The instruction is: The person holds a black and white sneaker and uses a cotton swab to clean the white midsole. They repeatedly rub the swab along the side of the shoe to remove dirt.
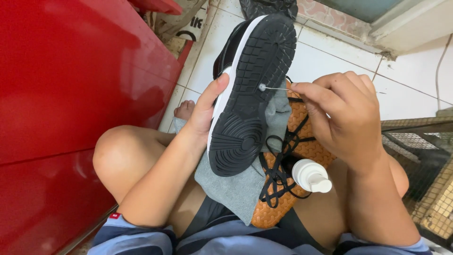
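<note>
Clasping the upturned shoe (pixel 245 89) by its edge, the left hand (pixel 205 111) steadies it while the right hand (pixel 344 113) pinches a cotton swab (pixel 273 88).

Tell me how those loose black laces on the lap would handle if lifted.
The black laces lie in loose tangled loops, so they are probably floppy and light. Draped beside the white spray bottle, they might snag and drag it.

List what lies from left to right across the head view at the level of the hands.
Red cabinet → left hand → black shoe sole → thin pin → right hand → white tiled floor.
</note>
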